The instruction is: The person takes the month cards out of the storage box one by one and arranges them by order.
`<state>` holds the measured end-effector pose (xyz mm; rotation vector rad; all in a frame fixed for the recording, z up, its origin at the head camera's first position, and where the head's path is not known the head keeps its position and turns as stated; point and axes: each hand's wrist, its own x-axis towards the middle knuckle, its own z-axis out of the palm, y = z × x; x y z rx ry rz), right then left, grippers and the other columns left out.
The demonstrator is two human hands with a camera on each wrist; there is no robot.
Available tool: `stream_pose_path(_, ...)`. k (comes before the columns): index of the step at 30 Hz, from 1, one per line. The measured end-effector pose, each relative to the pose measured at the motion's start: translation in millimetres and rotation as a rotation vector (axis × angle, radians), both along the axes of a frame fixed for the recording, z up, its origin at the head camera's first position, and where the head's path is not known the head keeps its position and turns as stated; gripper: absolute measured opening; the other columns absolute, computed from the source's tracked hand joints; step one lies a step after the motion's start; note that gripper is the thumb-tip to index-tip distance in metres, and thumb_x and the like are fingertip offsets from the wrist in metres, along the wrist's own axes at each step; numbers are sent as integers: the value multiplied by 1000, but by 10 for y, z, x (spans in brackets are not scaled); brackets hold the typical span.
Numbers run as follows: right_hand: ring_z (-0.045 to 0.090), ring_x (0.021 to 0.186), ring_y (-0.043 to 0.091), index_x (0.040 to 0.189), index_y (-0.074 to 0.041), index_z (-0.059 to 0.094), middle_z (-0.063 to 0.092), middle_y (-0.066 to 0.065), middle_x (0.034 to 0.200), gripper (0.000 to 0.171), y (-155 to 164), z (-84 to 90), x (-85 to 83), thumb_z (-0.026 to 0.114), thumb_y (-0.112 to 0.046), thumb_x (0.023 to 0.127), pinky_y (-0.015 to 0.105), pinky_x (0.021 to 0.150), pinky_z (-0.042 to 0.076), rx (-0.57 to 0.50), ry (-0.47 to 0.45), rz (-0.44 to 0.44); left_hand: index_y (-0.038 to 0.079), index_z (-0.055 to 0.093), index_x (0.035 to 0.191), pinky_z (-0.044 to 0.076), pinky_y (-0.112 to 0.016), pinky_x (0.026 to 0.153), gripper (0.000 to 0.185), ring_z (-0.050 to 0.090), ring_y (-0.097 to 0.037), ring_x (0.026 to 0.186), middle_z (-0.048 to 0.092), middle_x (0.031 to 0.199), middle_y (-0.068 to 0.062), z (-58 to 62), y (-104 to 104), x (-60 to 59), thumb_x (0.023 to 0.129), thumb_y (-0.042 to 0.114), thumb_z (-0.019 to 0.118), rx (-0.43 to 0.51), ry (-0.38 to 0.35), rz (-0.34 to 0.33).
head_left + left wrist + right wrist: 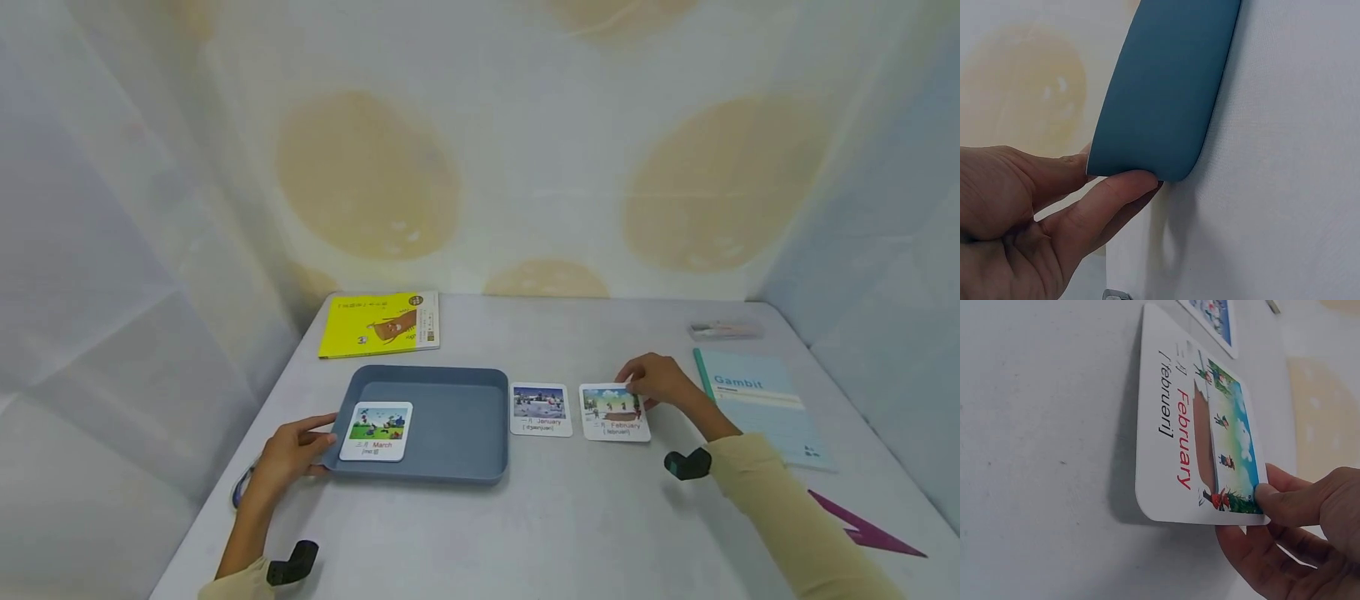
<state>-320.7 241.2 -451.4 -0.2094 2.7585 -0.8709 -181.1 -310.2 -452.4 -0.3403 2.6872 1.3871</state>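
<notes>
The right hand (660,382) pinches the far edge of the February card (615,412), lifting it off the worktop (585,517); a firm edge pinch should keep it flat. The left hand (288,450) grips the tray (457,421) corner by the March card (377,431). The fingers under the February card are hidden.

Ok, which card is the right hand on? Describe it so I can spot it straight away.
Start at the blue-grey tray in the middle of the table; two cards lie on the table to its right. The one farther from the tray, pinched at its far corner by the right hand, is the February card. Its neighbour reads January, and March lies in the tray.
</notes>
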Motion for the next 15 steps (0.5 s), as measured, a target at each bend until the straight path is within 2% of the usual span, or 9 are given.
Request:
stream_pose_path(7,60,79,25,102,0,68,64,16,94,17,-49,-93,9,64,-4,86,30,58,56,15,43,-17,1,50,136,58,-32,62,47,65,-22,79,61,112,-28,-9,-10,-2,92,13,62,-3,7,-8)
stream_pose_path(15,58,81,26,97,0,69,63,16,94,15,-85,-111,6,65,-5,84,30,61,53,48,71,-42,2,50,136,58,-32,62,47,65,-20,77,61,112,-27,-27,-12,-13,92,13,62,-5,3,-1)
